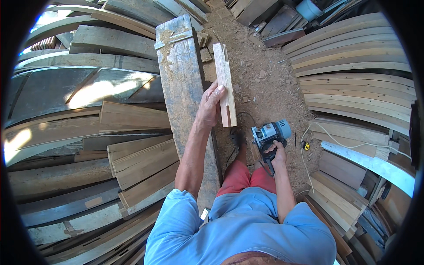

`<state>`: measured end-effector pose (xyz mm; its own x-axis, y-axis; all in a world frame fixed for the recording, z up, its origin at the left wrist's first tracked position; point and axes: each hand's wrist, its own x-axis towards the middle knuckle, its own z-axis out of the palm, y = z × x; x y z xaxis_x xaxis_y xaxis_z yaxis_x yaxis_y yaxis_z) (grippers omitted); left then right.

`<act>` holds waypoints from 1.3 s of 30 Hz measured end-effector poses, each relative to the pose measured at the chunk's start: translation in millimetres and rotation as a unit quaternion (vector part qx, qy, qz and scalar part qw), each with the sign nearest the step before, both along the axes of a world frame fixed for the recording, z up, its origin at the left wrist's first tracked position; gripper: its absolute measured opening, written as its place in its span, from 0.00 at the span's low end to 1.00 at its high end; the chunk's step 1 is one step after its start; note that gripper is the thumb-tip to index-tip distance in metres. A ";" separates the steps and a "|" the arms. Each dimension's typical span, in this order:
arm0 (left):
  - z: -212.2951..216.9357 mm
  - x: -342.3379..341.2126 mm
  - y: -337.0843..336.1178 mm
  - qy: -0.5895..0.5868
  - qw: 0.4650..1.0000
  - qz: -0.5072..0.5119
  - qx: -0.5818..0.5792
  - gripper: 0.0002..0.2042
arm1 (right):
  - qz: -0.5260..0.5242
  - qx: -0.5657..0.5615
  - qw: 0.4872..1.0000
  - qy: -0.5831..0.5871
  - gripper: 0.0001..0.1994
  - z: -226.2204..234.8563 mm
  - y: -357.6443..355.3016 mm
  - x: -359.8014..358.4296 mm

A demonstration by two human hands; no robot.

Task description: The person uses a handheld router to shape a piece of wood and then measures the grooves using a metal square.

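Observation:
My left hand (209, 105) is closed around a short, pale wooden piece (224, 70), raised beside the bench with its length pointing away from me. Slots are cut in the piece near its far end and its near end. Lower and to the right, my right hand (278, 155) grips the rear handle of a blue electric router (279, 129). The router is in the air in front of my right leg, apart from the wood. Its cutting end is not clearly visible.
A thick, worn plank bench (181, 73) with a cross batten runs along my left. Stacked boards (349, 57) line both sides. Shavings and offcuts cover the floor (260, 70). A pale cable (335, 138) and a yellow tape measure (305, 145) lie at right.

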<state>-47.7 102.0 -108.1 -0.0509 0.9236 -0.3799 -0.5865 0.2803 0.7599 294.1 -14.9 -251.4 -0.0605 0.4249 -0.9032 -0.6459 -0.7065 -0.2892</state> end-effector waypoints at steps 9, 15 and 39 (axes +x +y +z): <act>-12.1 -0.4 -6.3 -0.019 0.997 0.025 -0.067 0.25 | -0.005 -0.015 1.000 -0.022 0.11 -0.3 2.4 5.3; -6.8 9.2 -3.1 0.006 0.994 0.053 -0.098 0.21 | -0.018 -0.028 0.999 -0.017 0.11 -0.8 1.0 7.3; 2.2 14.4 -9.4 0.023 0.993 0.028 -0.108 0.20 | -0.008 -0.029 0.999 0.011 0.11 -6.0 -3.1 3.8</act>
<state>-33.3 92.6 -106.0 -0.1228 0.8157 -0.5653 -0.5714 0.4076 0.7123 297.9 -18.0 -257.4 -0.0738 0.3728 -0.9250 -0.6622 -0.7119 -0.2341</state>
